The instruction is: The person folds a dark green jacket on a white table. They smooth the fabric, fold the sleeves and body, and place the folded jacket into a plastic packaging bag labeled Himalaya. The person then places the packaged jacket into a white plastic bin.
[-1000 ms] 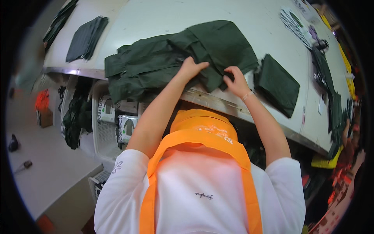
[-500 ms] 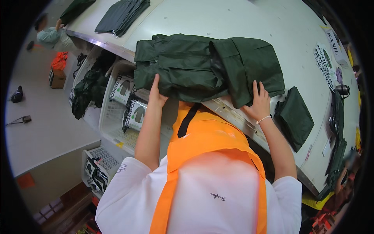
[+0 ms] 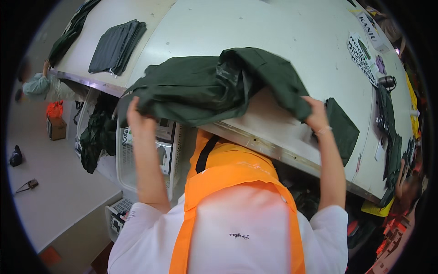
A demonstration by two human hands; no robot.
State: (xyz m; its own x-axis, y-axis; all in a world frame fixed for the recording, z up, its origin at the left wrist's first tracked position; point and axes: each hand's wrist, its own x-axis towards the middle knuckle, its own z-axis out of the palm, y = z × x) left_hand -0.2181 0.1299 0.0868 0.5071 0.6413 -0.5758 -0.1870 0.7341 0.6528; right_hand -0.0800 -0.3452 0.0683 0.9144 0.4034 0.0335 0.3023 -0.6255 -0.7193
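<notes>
Dk green garment (image 3: 182, 86) is at the near edge of the table (image 3: 196, 32), dead ahead of the torso on my feed. Long axis runs approx L–R, bowed away from the body, so it spans the gap btwn the two hands. Bulk sits L of centre; the R part narrows to a raised, twisted strip w/ a glossy inner side showing nr the middle. Under that arch I see bare table, so the R half isn't lying flat.

L hand (image 3: 140, 114) holds the front-L end, thumb up; blur hides exact finger placement. That end hangs past the table edge, over the white basket (image 3: 128, 176). R hand (image 3: 316, 115) is closed on the far-R tip, clear of the bulk. So hands are wide apart, one per end, and the L is nearer the main mass.

Further out: a folded green piece (image 3: 343, 134) lies just beyond the R hand, partly hidden by it. Grey stack (image 3: 117, 48) is up-L on the table, well apart. Packets (image 3: 166, 155) sit in the basket, below the L end. Orange apron (image 3: 237, 160) is btwn the forearms, nr the table edge.
</notes>
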